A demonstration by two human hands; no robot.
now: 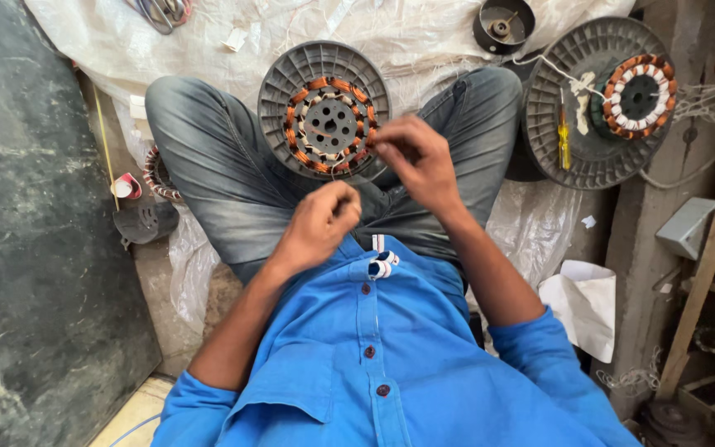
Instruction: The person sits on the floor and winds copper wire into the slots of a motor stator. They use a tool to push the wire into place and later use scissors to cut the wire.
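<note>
The left hand (322,222) was curled into a loose fist above the lap, fingertips pinched together, seemingly on a fine wire too thin to make out; the right hand (413,157) sat higher and to the right, its fingers pinched at the edge of the stator (324,110); that stator, a round grey disc ringed with copper-orange windings, rested between the knees of the jeans (225,165), just beyond the left hand and touching the right fingertips; a blue shirt (391,364) filled the near foreground; further right lay a second wound stator (602,99) with a yellow screwdriver (563,136) on it; a white plastic sheet (391,33) covered the floor beyond.
</note>
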